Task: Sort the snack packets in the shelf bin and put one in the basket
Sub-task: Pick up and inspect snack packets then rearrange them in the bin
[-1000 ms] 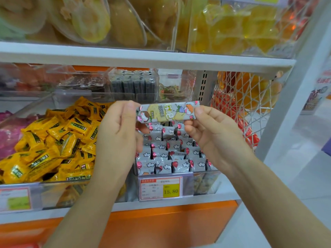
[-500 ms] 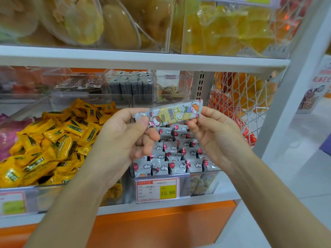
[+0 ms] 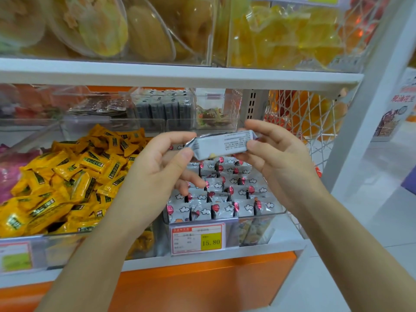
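A long silver snack packet (image 3: 222, 145) is held level between both hands, its white back with small print turned toward me. My left hand (image 3: 157, 174) pinches its left end with thumb and fingertips. My right hand (image 3: 274, 161) pinches its right end. Below them a clear shelf bin (image 3: 279, 216) holds several silver packets (image 3: 225, 192) with cloud and balloon prints, standing in rows. No basket is in view.
A clear bin of yellow packets (image 3: 67, 181) sits to the left, pink packets (image 3: 9, 176) beyond it. A price tag (image 3: 198, 238) reading 15.80 fronts the silver bin. The white shelf board (image 3: 180, 74) runs above, a white net rack (image 3: 301, 122) at right.
The packet has been turned over: its colourful printed front faced me before, and its white back shows now. Both hands stayed on its ends above the bin.
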Motion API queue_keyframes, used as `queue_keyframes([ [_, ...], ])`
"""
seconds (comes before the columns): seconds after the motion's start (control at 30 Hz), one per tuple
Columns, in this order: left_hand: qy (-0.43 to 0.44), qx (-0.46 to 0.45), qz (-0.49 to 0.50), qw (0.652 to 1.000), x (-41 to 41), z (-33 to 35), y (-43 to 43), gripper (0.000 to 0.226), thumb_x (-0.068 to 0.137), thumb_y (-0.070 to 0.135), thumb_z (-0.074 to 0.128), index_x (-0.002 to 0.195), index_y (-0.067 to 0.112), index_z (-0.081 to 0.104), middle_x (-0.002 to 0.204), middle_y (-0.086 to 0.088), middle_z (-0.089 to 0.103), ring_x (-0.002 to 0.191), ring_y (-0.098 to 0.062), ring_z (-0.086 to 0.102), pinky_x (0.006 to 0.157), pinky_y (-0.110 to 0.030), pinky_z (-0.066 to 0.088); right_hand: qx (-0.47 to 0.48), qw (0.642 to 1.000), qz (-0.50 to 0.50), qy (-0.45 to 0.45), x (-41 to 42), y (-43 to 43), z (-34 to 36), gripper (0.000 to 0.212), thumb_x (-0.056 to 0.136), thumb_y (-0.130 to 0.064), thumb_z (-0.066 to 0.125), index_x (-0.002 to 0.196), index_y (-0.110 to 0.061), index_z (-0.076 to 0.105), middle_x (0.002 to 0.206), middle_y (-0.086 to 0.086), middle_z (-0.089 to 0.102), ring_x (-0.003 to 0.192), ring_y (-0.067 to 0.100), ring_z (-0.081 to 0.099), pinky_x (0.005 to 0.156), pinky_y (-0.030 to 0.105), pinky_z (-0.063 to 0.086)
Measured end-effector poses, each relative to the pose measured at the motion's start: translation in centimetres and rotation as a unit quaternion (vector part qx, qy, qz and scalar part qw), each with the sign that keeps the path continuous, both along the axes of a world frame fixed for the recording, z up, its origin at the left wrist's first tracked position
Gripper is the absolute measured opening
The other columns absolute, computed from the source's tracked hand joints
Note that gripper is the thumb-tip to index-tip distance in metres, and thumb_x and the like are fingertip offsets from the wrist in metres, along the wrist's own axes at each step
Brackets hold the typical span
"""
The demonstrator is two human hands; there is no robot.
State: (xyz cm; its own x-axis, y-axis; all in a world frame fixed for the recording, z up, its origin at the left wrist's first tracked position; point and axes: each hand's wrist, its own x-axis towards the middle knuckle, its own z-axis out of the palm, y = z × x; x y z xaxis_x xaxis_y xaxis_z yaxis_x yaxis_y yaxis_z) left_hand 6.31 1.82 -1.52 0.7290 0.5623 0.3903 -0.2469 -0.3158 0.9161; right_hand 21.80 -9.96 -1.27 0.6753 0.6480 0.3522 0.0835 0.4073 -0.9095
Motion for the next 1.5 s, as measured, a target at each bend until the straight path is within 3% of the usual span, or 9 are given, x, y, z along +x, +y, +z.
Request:
queue_keyframes([
  [0.17,0.016,0.033,0.066,0.997,0.2,-0.2,0.3,0.031,0.095,0.014,0.045,0.120,0.030,0.053,0.074,-0.003,0.068,0.049,-0.001,0.055,0.049,-0.013,0.044,-0.065,0.994,-0.026,-0.078,-0.4,0.0,-0.1,0.028,0.080,-0.004,0.060,0.094,-0.025,0.072,0.101,0.007,0.071,0.094,0.022,0.068,0.087,0.037,0.053],
  [0.3,0.027,0.054,0.093,0.994,0.3,-0.7,0.6,0.032,0.094,0.010,0.046,0.119,0.027,0.057,0.070,0.002,0.068,0.050,-0.002,0.052,0.051,-0.013,0.045,-0.092,0.983,-0.079,-0.134,-1.1,0.1,-0.1,0.010,0.081,-0.016,0.070,0.081,-0.025,0.072,0.079,-0.012,0.071,0.074,-0.002,0.064,0.064,0.010,0.047],
  [0.6,0.026,0.049,0.076,0.996,0.5,-0.5,0.0,0.032,0.089,0.003,0.052,0.102,0.031,0.061,0.091,0.003,0.066,0.062,-0.008,0.066,0.055,-0.016,0.052,-0.100,0.960,-0.176,-0.194,-1.7,0.5,-0.5,0.021,0.082,-0.018,0.068,0.062,-0.017,0.061,0.054,-0.018,0.055,0.051,-0.003,0.045,0.053,0.008,0.037],
  [0.77,0.025,0.033,0.117,0.992,0.7,-0.7,-0.4,0.004,0.086,0.020,0.060,0.082,0.022,0.060,0.074,0.002,0.062,0.050,-0.016,0.064,0.045,-0.025,0.052,-0.094,0.947,-0.195,-0.237,-2.4,0.8,-0.8,0.019,0.083,-0.019,0.066,0.065,-0.015,0.062,0.062,-0.008,0.058,0.057,-0.001,0.048,0.056,0.012,0.040],
  [1.0,0.029,0.036,0.191,0.980,0.7,-0.7,-0.1,0.021,0.091,0.026,0.054,0.072,0.015,0.053,0.056,-0.001,0.063,0.041,-0.018,0.060,0.036,-0.025,0.048,-0.073,0.968,-0.111,-0.213,-2.7,0.8,-0.6,0.013,0.084,-0.016,0.065,0.080,-0.027,0.069,0.075,-0.016,0.065,0.071,-0.002,0.060,0.066,0.012,0.047],
  [1.17,0.003,0.013,0.209,0.978,0.6,-0.5,0.7,0.023,0.094,0.032,0.045,0.087,0.017,0.062,0.054,0.002,0.061,0.043,-0.003,0.054,0.042,-0.016,0.045,-0.076,0.977,-0.007,-0.197,-2.3,0.6,-0.4,0.042,0.080,-0.002,0.068,0.108,-0.033,0.063,0.110,0.001,0.066,0.098,0.018,0.064,0.080,0.025,0.054],
  [1.27,0.053,0.115,0.195,0.972,0.8,-0.6,0.2,0.031,0.093,0.036,0.040,0.116,0.027,0.058,0.078,0.012,0.060,0.062,0.005,0.056,0.049,-0.007,0.041,-0.055,0.986,-0.056,-0.146,-2.2,0.9,-0.3,0.027,0.082,-0.007,0.067,0.104,-0.022,0.064,0.096,0.002,0.070,0.078,0.017,0.067,0.065,0.021,0.055],
  [1.37,0.172,0.286,0.218,0.917,1.1,-0.8,0.2,0.054,0.088,0.050,0.026,0.139,0.034,0.037,0.103,0.008,0.055,0.098,-0.009,0.049,0.081,-0.027,0.041,-0.042,0.988,-0.119,-0.089,-1.1,1.1,-0.2,0.019,0.082,-0.011,0.068,0.100,-0.008,0.062,0.090,0.008,0.072,0.074,0.017,0.068,0.066,0.028,0.056],
  [1.5,0.300,0.416,0.220,0.830,1.8,-1.7,1.5,0.052,0.093,0.049,0.028,0.142,0.033,0.029,0.144,0.010,0.039,0.139,-0.010,0.018,0.112,-0.043,0.004,-0.094,0.960,-0.224,-0.141,1.1,2.0,-0.1,0.023,0.082,-0.016,0.069,0.101,-0.012,0.058,0.096,0.010,0.066,0.082,0.028,0.066,0.076,0.043,0.056],
])
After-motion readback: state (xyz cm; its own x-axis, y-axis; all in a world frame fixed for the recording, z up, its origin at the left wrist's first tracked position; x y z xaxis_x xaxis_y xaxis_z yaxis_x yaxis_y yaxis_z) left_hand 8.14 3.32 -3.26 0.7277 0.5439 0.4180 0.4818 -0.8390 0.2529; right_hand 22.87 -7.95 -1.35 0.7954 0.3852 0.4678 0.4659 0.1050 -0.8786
